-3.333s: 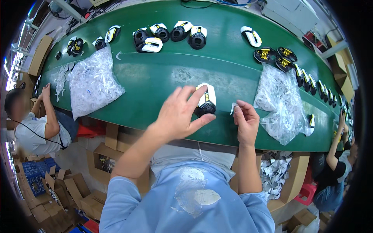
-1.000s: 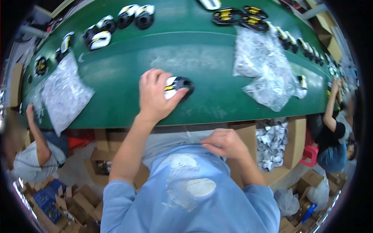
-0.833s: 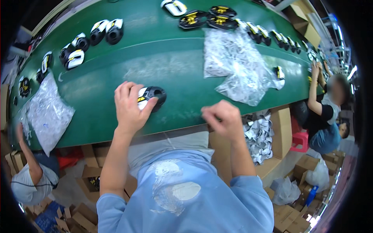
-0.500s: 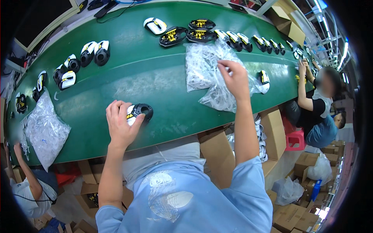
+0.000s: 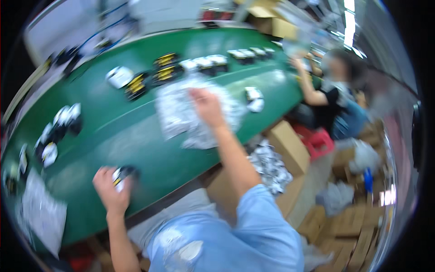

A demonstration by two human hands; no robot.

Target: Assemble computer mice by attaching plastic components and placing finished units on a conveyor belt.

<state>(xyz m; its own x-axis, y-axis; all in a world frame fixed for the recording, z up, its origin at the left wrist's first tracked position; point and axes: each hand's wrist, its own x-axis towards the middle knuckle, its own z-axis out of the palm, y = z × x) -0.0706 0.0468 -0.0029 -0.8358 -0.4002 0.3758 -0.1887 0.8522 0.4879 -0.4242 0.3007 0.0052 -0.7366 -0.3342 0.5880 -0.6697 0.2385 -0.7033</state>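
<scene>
My left hand (image 5: 110, 189) is closed around a rounded black-and-white plastic shell with yellow marks (image 5: 129, 172), which rests on the green bench near its front edge. Above a clear plastic bag of small pale parts (image 5: 172, 111), my right hand (image 5: 206, 106) has its fingers drawn together. Blur hides whatever may be between those fingertips. Just right of the bag lies another white-and-black shell (image 5: 255, 99). Behind the bag are black shells with yellow parts inside (image 5: 166, 68) and a row of white-and-black ones (image 5: 206, 65).
More shells (image 5: 68, 117) and a second clear bag (image 5: 43, 211) lie on the left of the green bench (image 5: 122, 136). An open carton of white parts (image 5: 290, 147) stands below its front edge. A co-worker (image 5: 337, 97) sits to the right, beside a red stool (image 5: 318, 143).
My view has swung to the right and blurred, so the bench appears further left and tilted. My left hand still holds the shell; my right hand stays over the bag.
</scene>
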